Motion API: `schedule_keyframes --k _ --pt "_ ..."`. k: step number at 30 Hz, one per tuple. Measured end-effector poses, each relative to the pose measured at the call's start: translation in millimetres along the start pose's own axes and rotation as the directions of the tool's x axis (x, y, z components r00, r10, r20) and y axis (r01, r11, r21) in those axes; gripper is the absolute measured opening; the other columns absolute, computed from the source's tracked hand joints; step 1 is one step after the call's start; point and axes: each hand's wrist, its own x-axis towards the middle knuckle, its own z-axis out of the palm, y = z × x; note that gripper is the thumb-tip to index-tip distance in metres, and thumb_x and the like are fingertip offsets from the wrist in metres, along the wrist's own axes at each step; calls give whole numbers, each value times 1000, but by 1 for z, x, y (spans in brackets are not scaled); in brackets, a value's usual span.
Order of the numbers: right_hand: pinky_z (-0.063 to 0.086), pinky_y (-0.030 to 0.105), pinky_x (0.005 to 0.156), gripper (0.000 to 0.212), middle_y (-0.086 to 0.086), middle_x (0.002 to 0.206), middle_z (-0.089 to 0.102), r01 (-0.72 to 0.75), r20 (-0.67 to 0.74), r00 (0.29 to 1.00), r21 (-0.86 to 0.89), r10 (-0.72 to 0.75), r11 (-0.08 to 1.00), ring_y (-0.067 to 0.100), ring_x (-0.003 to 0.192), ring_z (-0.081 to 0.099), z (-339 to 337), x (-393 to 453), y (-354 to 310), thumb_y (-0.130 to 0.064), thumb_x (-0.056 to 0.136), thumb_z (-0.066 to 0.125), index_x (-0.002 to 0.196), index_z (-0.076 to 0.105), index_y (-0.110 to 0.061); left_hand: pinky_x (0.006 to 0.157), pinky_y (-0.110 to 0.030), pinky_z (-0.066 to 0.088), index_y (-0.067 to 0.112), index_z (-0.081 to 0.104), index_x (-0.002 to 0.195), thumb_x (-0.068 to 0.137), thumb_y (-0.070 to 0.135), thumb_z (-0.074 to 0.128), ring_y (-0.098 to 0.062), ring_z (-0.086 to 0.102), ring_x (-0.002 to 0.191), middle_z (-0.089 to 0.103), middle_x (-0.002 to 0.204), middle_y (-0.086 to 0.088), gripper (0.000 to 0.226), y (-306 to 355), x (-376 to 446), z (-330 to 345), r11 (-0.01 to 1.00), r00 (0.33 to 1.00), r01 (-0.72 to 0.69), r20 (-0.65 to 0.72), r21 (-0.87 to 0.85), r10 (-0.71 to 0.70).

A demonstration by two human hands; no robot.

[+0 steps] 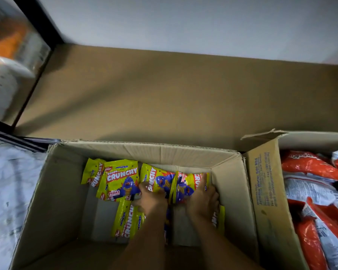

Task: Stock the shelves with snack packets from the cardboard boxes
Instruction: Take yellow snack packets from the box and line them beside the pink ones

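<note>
Here the yellow packets [121, 180] lie loose on the floor of the box [228, 172], most of them toward its far wall, with the bare shelf [164, 94] directly beyond that wall. Two packets stand on edge between the hands, their long axes running away from the person toward the shelf. The left hand [152, 199] curls its fingers over the near edge of one of these packets, and the right hand [203, 197] lies against the outer face of the other with fingers fairly straight, thumb side hidden, so I cannot tell if it pinches. Both hands are equally near; the lift probably goes up and forward over the far wall. A second box [265, 191] of orange packets [310, 166] sits just beside, on the right.
</note>
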Motion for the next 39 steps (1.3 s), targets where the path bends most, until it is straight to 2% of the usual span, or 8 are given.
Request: schedule_keyframes --k 7,12,18,23,27,31,36,39 --pt "50 34 89 74 11 131 45 101 -97 991 106 -90 989 25 116 54 -3 -9 9 -14 85 71 145 31 -25 89 -48 44 25 45 122 90 13 70 -46 41 124 34 139 -27 43 6 -2 11 999 999 5 -39 -34 -6" --pt "46 21 79 62 11 129 49 173 -185 977 392 -107 903 24 115 54 0 -7 20 5 84 69 138 48 -19 78 -51 58 27 46 106 81 -2 70 -41 63 99 61 111 -23 45 0 -4 11 977 992 -78 -109 -197 57" --pt "40 23 84 32 12 113 69 181 -225 973 574 -60 799 30 104 64 -9 -13 26 3 83 70 112 70 -11 68 -46 59 35 55 114 75 2 79 -31 67 86 66 100 -12 56 -13 -19 -3 943 964 -248 -155 -221 217" --pt "47 24 86 27 4 116 72 202 -167 978 591 -126 781 18 105 65 -51 -34 29 -7 94 63 117 72 -15 75 -37 54 26 65 122 81 3 75 -32 63 99 67 112 -9 48 -6 -53 -41 923 939 -334 -146 -188 311" --pt "42 18 72 25 1 102 76 261 -177 965 628 -192 733 1 80 57 -112 -63 36 -17 97 61 117 73 -25 74 -41 60 42 64 113 84 -2 70 -28 68 101 69 115 1 53 20 -101 -84 882 902 -424 -9 -209 431" --pt "39 17 66 23 -5 97 76 317 -212 949 636 -236 704 -5 71 57 -210 -102 37 -22 97 61 115 73 -27 60 -3 44 32 66 118 87 -5 66 -31 65 95 68 109 -6 48 70 -181 -145 849 849 -509 78 -141 523" --pt "38 6 60 32 -24 75 66 345 -218 937 687 -272 639 -12 63 56 -356 -159 31 -10 93 65 108 71 -38 54 -6 41 38 67 113 87 -4 67 -15 62 74 70 102 4 49 143 -290 -225 769 748 -620 179 -156 639" --pt "40 20 52 26 -12 65 67 345 -195 936 688 -295 639 3 51 55 -435 -188 32 -19 92 68 109 69 -39 51 -12 45 42 67 112 89 -2 67 0 58 67 68 105 13 50 186 -352 -266 728 683 -656 251 -200 685"
